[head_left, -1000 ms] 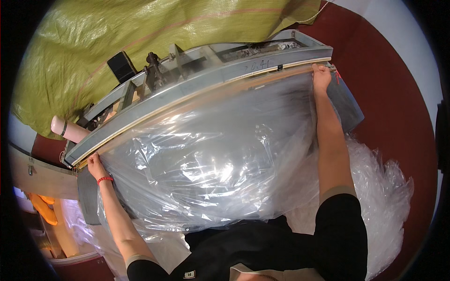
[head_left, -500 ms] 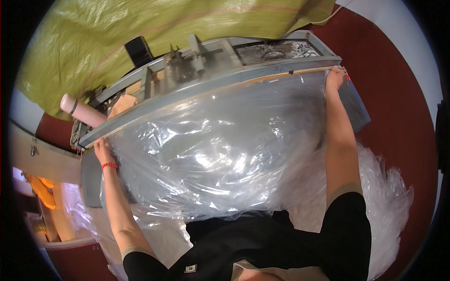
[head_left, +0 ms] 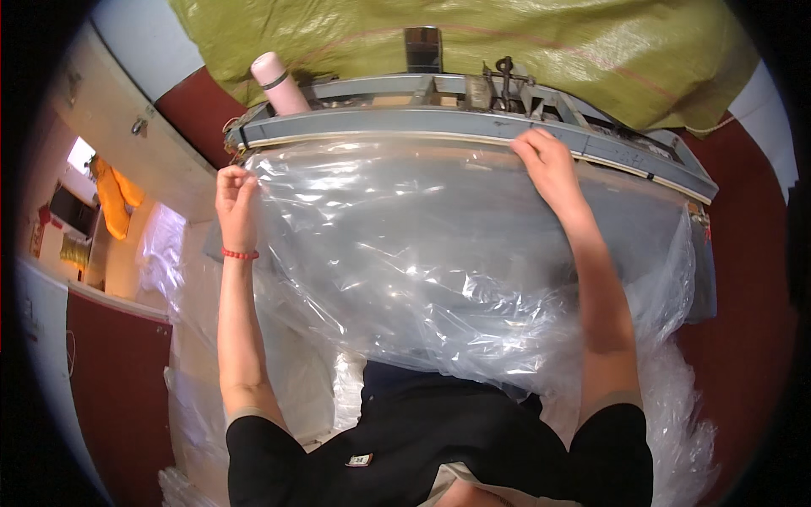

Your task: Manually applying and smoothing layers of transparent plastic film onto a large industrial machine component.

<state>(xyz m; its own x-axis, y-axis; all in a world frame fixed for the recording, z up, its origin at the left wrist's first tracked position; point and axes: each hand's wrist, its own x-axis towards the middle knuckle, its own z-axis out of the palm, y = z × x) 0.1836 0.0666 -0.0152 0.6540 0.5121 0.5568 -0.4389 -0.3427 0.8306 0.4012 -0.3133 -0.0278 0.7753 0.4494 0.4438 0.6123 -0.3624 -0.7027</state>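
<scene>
A large clear plastic sheet (head_left: 439, 270) lies spread over a grey machine table in front of me. My left hand (head_left: 232, 194), with a red band at the wrist, pinches the sheet's upper left corner. My right hand (head_left: 545, 160) presses the sheet's top edge against the long grey metal bar (head_left: 380, 125) of the machine. The sheet hangs down over my black-clothed lap.
A pink cylinder (head_left: 279, 80) and a dark box (head_left: 422, 49) stand on the machine's far side. A yellow-green woven cover (head_left: 507, 42) lies behind it. More crumpled plastic (head_left: 693, 406) piles at my right and lower left. Orange cloth (head_left: 110, 198) hangs far left.
The view has swung so the machine bar now runs nearly level. My right hand has moved inward along the bar from its right end toward the middle; my left hand still grips the left corner.
</scene>
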